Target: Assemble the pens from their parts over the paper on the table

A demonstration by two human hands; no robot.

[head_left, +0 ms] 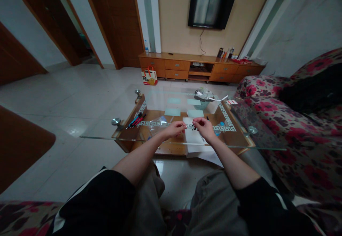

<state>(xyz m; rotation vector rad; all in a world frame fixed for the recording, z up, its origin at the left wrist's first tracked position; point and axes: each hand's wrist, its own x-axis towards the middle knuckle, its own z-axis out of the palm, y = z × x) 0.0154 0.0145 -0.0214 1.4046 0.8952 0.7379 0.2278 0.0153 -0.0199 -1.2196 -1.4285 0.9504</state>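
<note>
Both of my hands hover over the near middle of a glass coffee table (187,104). My left hand (175,128) pinches one end of a thin, pale rod-like part. My right hand (204,126) pinches a small dark piece close to it, above a white sheet of paper (195,141) lying on the glass. The held pieces are too small to make out. A bunch of black, red and blue pens (135,120) lies at the table's left side, next to a clear plastic bag (159,124).
A small basket with papers (203,99) stands at the table's far side. A floral sofa (299,129) runs along the right. A wooden TV cabinet (197,67) under a wall TV (211,8) lines the far wall. A shopping bag (149,75) sits on the tiled floor.
</note>
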